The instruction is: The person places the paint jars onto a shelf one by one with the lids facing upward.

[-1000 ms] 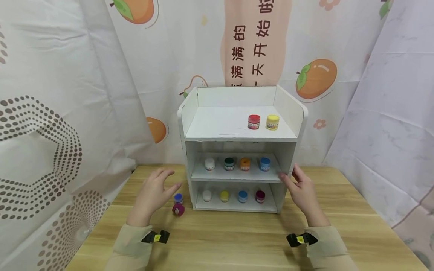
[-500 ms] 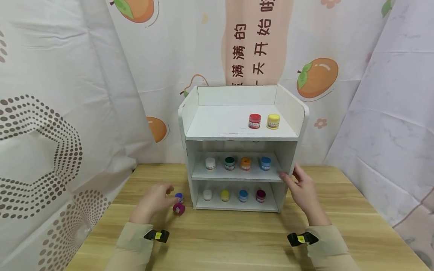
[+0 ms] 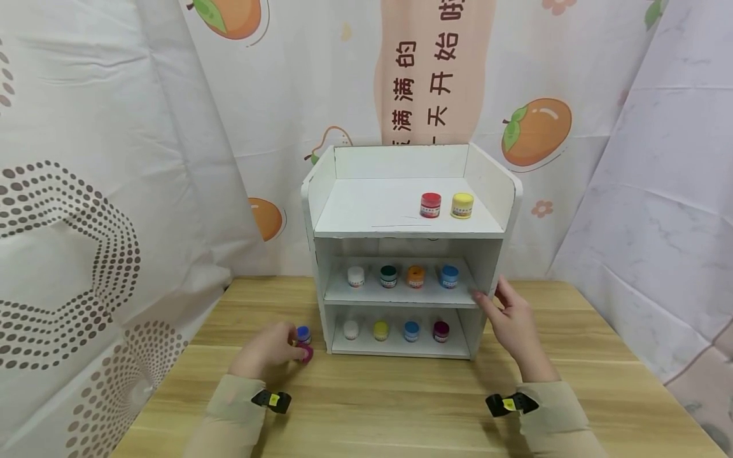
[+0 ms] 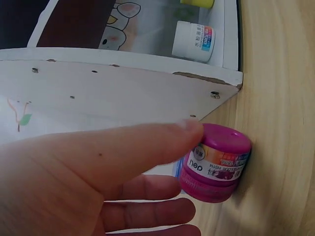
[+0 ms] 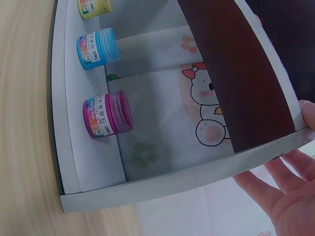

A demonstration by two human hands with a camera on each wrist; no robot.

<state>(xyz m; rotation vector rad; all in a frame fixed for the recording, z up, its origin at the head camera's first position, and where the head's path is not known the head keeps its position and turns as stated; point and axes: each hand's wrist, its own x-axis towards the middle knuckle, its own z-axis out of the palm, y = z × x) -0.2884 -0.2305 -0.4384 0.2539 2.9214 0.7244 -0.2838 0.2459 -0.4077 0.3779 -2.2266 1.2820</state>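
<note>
My left hand (image 3: 265, 350) is at the magenta paint jar (image 4: 216, 164) on the table, left of the white shelf unit (image 3: 409, 235). In the left wrist view the thumb lies on the jar's upper end and the index fingertip goes out of sight behind it, pinching it. A blue-lidded jar (image 3: 303, 334) stands just behind, mostly hidden in the left wrist view. My right hand (image 3: 513, 323) grips the shelf unit's right side panel, thumb at its front edge by the middle board, fingers along the outer face.
On the top board stand a red jar (image 3: 431, 205) and a yellow jar (image 3: 462, 205). The middle board bears white, green, orange (image 3: 415, 277) and blue jars. White, yellow, blue and magenta (image 3: 441, 331) jars line the bottom. A printed curtain (image 3: 343, 83) hangs behind the wooden table (image 3: 378, 407).
My left hand has come down and to the right, its spread fingers drawing in onto the magenta jar. The right hand stays on the side panel.
</note>
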